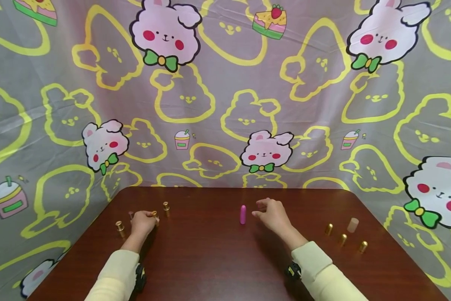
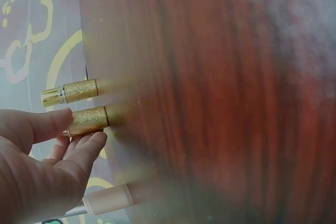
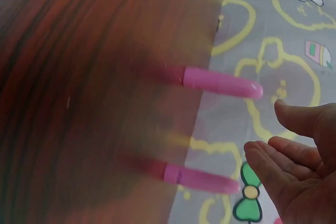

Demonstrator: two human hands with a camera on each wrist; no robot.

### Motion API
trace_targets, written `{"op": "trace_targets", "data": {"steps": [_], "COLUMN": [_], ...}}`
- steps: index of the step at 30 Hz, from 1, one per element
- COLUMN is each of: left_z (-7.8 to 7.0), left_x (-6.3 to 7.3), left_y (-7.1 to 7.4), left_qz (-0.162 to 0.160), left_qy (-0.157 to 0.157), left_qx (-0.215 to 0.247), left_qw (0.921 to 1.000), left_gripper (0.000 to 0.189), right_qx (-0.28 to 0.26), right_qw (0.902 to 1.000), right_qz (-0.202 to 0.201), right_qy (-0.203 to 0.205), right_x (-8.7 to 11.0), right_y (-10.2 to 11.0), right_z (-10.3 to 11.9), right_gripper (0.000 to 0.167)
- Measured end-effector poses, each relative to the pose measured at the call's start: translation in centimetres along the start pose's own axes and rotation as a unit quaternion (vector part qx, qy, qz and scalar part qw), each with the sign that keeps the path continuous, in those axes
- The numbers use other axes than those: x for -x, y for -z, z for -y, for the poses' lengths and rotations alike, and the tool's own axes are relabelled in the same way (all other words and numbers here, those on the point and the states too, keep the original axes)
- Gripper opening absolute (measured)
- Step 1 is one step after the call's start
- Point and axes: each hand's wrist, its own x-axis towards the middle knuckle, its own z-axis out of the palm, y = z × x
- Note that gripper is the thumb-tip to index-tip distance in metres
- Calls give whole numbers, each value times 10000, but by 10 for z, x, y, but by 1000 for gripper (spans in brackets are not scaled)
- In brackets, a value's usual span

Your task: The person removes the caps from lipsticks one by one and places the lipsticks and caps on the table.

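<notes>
My left hand [image 1: 142, 222], at the left side of the table, pinches an upright gold lipstick tube [image 2: 88, 121] between thumb and fingers. Another gold tube [image 2: 79, 91] stands just beyond it, and a third gold tube [image 1: 120, 228] is on the near left. A pale pink tube [image 2: 108, 199] stands beside the hand, mostly hidden behind it in the head view. Near the table's middle, my right hand [image 1: 272, 215] holds nothing, its thumb and fingers apart. Two upright pink tubes show close to it in the right wrist view, one nearer the thumb [image 3: 223, 83] and one nearer the fingers [image 3: 201, 178].
On the right of the dark red wooden table [image 1: 210, 259] stand several small gold pieces [image 1: 343, 239] and a pale pink cylinder [image 1: 352, 225]. A grey cloth [image 1: 210, 83] with cartoon prints hangs behind and along both sides of the table.
</notes>
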Motion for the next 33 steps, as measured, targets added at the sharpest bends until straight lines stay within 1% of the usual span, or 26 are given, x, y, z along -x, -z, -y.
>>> {"op": "trace_targets", "data": {"steps": [5, 8, 11, 15, 19, 29, 33], "left_z": [0, 0, 0, -1, 0, 1, 1], "left_x": [0, 0, 1, 1, 1, -1, -1], "left_y": [-1, -1, -1, 0, 0, 0, 1], "left_qz": [-28, -48, -67, -3, -7, 85, 124], "left_qy": [-44, -40, -22, -12, -61, -1, 38], "left_qx": [46, 100, 83, 73, 90, 197, 238], "left_qw": [10000, 9999, 9999, 10000, 9999, 9998, 9996], "left_gripper": [16, 16, 16, 16, 15, 16, 17], "right_qx": [11, 54, 85, 147, 131, -19, 22], "right_qw": [9999, 9998, 9995, 9991, 9991, 9995, 9994], "right_qz": [99, 141, 197, 230, 267, 310, 253], "right_qy": [96, 163, 212, 336, 293, 90, 237], "right_x": [-6, -11, -15, -19, -20, -21, -21], "right_y": [-17, -24, -30, -37, -42, -47, -47], "right_z": [4, 5, 7, 6, 7, 5, 5], "right_gripper": [34, 31, 21, 8, 8, 5, 8]}}
